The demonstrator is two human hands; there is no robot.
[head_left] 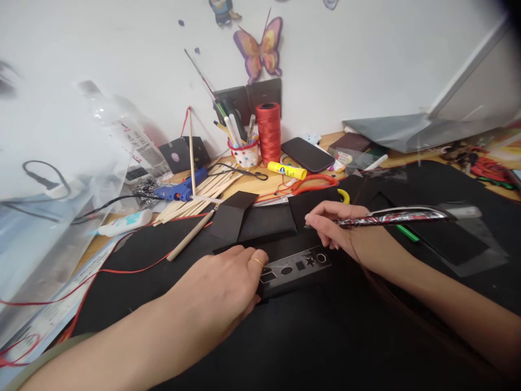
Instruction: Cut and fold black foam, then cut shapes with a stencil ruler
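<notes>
A clear stencil ruler (293, 270) with cut-out shapes, among them a star and an oval, lies on black paper in the middle. My left hand (234, 277), a ring on one finger, presses on the ruler's left end with its fingers bent together. To the right, my right hand (336, 225) pinches a long, thin tool with a red, black and silver patterned handle (391, 217). Its tip points left, just above the black surface beyond the ruler's right end. Folded black paper pieces (234, 214) lie behind my left hand.
Behind are a blue glue gun (181, 187), wooden sticks (203, 195), a pen cup (246, 153), a red thread spool (268, 133), a yellow glue stick (287, 170), orange scissors (315, 183) and a phone (308, 154). A wooden rod (190, 237) lies left; a bottle (122, 127) stands farther back.
</notes>
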